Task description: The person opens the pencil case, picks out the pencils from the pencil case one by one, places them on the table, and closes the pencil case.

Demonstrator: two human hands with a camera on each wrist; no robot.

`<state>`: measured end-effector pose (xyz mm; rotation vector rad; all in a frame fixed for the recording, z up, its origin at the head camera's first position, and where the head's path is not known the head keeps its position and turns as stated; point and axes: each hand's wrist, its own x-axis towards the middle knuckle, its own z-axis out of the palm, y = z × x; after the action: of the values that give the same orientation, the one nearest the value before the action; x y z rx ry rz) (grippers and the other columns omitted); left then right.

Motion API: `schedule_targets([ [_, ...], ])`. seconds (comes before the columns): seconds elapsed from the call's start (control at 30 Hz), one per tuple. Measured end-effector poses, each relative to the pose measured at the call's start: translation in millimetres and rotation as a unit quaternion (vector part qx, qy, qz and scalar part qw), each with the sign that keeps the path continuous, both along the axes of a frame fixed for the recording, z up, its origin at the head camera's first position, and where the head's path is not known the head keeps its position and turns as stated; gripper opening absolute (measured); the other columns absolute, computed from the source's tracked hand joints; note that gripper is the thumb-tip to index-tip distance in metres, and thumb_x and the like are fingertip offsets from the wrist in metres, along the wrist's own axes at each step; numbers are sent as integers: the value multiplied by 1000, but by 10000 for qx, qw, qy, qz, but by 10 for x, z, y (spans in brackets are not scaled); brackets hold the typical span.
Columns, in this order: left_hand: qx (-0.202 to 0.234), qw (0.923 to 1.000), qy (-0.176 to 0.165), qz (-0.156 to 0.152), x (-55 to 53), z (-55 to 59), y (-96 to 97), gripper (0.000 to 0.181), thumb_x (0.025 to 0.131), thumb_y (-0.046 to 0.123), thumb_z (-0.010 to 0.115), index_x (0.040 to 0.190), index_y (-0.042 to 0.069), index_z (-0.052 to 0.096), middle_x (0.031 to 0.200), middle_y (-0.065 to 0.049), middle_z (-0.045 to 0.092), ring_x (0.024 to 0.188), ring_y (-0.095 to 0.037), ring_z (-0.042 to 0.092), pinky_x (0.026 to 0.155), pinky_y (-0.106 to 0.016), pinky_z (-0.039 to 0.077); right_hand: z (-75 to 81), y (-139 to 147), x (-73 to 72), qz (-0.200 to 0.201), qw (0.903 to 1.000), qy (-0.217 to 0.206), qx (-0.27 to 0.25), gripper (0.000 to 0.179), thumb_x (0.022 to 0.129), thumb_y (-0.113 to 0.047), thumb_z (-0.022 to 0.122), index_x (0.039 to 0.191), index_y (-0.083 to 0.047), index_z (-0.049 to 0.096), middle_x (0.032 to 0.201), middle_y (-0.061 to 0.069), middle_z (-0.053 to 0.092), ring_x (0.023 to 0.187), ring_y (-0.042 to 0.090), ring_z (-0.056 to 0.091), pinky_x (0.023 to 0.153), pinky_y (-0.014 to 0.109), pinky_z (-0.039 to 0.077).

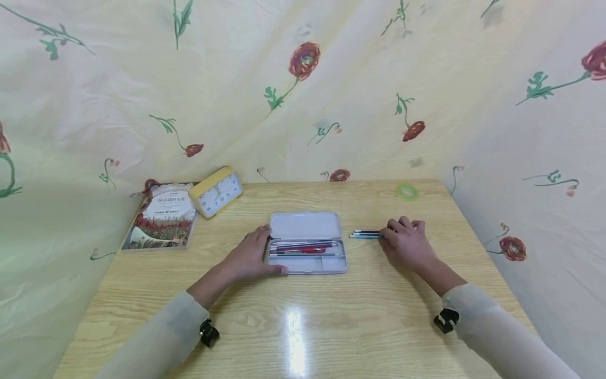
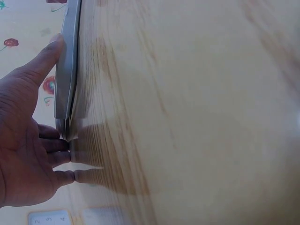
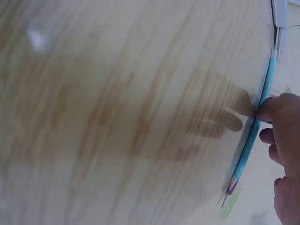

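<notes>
Pencils [image 1: 366,234], slim, right grip [image 1: 408,244] pinching them, left grip [image 1: 249,257] spread against oblong case [image 1: 305,226]

This looks like a small study corner, probably in a home, though the flowered cloth [image 1: 236,79] hides what lies beyond. It hangs around a wood-grain desk [image 1: 251,337] from 9 o'clock through 12 to 3, pale with red blooms. From the desk's near side, a book [image 1: 161,223] lies at 10 o'clock, a yellow alarm clock [image 1: 216,192] sits at 11, an open pencil case [image 1: 305,225] at 12, and pencils [image 1: 364,236] and a green ring [image 1: 407,198] at 1.
</notes>
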<state>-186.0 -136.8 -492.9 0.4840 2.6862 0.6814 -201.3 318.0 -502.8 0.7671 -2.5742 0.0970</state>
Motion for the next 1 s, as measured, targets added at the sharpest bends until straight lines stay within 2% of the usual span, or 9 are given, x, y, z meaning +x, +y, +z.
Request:
schedule_targets([
  [0.27, -3, 10000, 51, -12, -3, 10, -2, 136, 84, 78, 83, 175, 1, 20, 185, -21, 19, 171, -44, 21, 136, -62, 30, 19, -50, 25, 2, 10000, 24, -84, 19, 85, -9, 92, 100, -10, 79, 93, 6, 68, 86, 30, 55, 81, 71, 50],
  [0.53, 16, 10000, 81, -45, -8, -14, 0, 135, 84, 79, 82, 175, 0, 20, 185, -21, 19, 171, -43, 21, 137, -60, 30, 87, -341, 4, -55, 9984, -546, -149, 20, 90, -17, 91, 106, -12, 82, 99, 6, 72, 90, 28, 57, 87, 67, 50],
  [0.8, 86, 9999, 76, 8, -11, 11, 9, 136, 83, 78, 83, 175, 1, 20, 185, -20, 19, 172, -43, 21, 136, -62, 30, 169, -775, -7, 423, 9947, -824, -454, 18, 92, -19, 90, 107, -12, 83, 104, 5, 73, 95, 28, 59, 87, 61, 49],
  [1.0, 127, 9999, 60, 43, 5, 2, 7, 137, 82, 78, 84, 176, 2, 20, 185, -19, 20, 172, -43, 21, 137, -63, 29, 205, -1070, 86, 997, 9850, -1285, -574, 16, 95, -23, 89, 108, -14, 84, 104, 1, 75, 94, 21, 57, 84, 46, 44],
])
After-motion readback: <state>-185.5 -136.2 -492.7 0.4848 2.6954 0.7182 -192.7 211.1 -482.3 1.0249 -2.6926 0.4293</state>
